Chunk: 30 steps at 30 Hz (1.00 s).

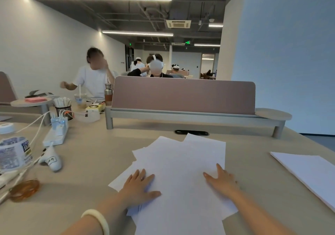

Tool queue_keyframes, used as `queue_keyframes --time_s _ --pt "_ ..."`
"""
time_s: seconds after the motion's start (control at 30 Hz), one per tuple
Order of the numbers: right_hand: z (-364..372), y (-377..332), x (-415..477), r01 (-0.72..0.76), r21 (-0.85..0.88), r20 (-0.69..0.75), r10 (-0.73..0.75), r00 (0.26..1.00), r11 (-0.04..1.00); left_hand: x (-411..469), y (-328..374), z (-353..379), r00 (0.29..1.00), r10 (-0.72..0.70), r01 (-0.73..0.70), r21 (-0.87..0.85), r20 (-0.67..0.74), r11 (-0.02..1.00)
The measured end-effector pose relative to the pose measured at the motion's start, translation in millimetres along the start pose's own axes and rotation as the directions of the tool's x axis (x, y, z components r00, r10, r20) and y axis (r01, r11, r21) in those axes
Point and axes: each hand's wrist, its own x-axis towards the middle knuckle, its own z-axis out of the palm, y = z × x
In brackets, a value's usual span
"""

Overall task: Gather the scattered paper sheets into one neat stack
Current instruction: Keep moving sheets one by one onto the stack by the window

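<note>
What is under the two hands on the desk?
Both the left hand and right hand lie flat on overlapping white paper sheets, which cover the desk. How many sheets lie underneath is hidden.

Head view. The paper sheets (181,171) overlap so much that I cannot count them, and their near edge runs out at the bottom of the frame. The left hand (139,185) and right hand (223,180) lie flat on the top sheet and cover the paper beneath. Both forearms are cut by the bottom edge. A separate white stack (308,173) is clipped at the right edge. At far left a bottle (12,153) is cut by the frame, its label print too small for me to read. The divider (183,95) hides the person (135,72) behind it from the shoulders down.
</note>
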Motion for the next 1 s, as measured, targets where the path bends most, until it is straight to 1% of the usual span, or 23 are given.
queue_keyframes --time_s 0.07,0.13,0.2,0.27,0.3,0.37,0.43,0.5,0.57,0.67,0.73,0.87,1.0 --pt "-10 2 7 -0.021 0.097 0.028 0.018 0.999 0.995 0 -2 -3 0.998 0.058 -0.057 -0.012 0.032 0.998" --pt "-21 3 12 -0.047 0.241 0.056 0.035 0.998 0.969 -1 -4 -7 0.995 0.089 -0.086 -0.051 0.054 0.995" --pt "-33 4 14 -0.049 0.316 0.102 0.018 0.995 0.948 -1 -5 -9 0.995 0.082 -0.074 -0.153 0.048 0.986" --pt "-41 3 14 -0.069 0.328 0.167 0.014 0.986 0.942 0 -3 -9 0.998 0.06 -0.052 -0.318 0.014 0.947" --pt "-43 5 17 -0.099 0.364 0.201 0.026 0.979 0.926 0 -1 -10 0.999 0.048 -0.046 -0.43 -0.007 0.902" --pt "-49 10 20 -0.18 0.436 0.278 0.059 0.959 0.882 1 5 -13 0.998 0.025 -0.052 -0.639 -0.051 0.768" --pt "-54 14 19 -0.229 0.499 0.33 0.062 0.942 0.836 1 10 -18 0.998 0.0 -0.055 -0.786 -0.07 0.615" --pt "-53 18 19 -0.237 0.494 0.32 0.079 0.944 0.836 2 12 -24 0.999 0.002 -0.049 -0.889 -0.054 0.455" --pt "-50 16 14 -0.216 0.494 0.294 0.072 0.953 0.842 5 13 -29 0.999 0.006 -0.044 -0.936 -0.044 0.35" --pt "-42 12 11 -0.157 0.406 0.277 0.043 0.96 0.9 10 15 -28 0.999 -0.022 -0.032 -0.962 -0.04 0.271" --pt "-40 8 9 -0.144 0.425 0.272 0.026 0.962 0.894 9 18 -30 0.997 -0.054 -0.035 -0.976 -0.048 0.216" --pt "-41 4 1 -0.105 0.395 0.201 0.025 0.979 0.913 6 19 -36 0.992 -0.129 0.022 -0.999 0.018 0.026" --pt "-40 7 0 -0.088 0.406 0.192 0.009 0.981 0.91 4 18 -37 0.982 -0.177 0.06 -0.997 0.068 -0.049"
